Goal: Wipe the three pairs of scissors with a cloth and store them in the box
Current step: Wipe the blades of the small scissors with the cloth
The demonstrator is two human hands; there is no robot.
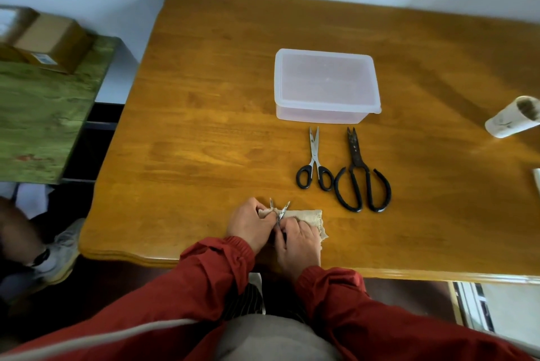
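Near the table's front edge a beige cloth (306, 219) lies under both hands. My left hand (251, 224) pinches a fold of the cloth against one blade of the small metal scissors (280, 210), whose blades are spread apart and point away from me. My right hand (298, 243) grips the small scissors' handles, which are hidden under the fingers. Black-handled steel scissors (314, 162) and larger all-black scissors (361, 176) lie side by side beyond the hands. The translucent plastic box (325, 84) stands behind them with its lid on.
A white paper cup (514, 116) lies on its side at the table's right edge. To the left stands a green table (43, 115) with a cardboard box (49, 39). A person's shoe (58, 252) is on the floor at the left.
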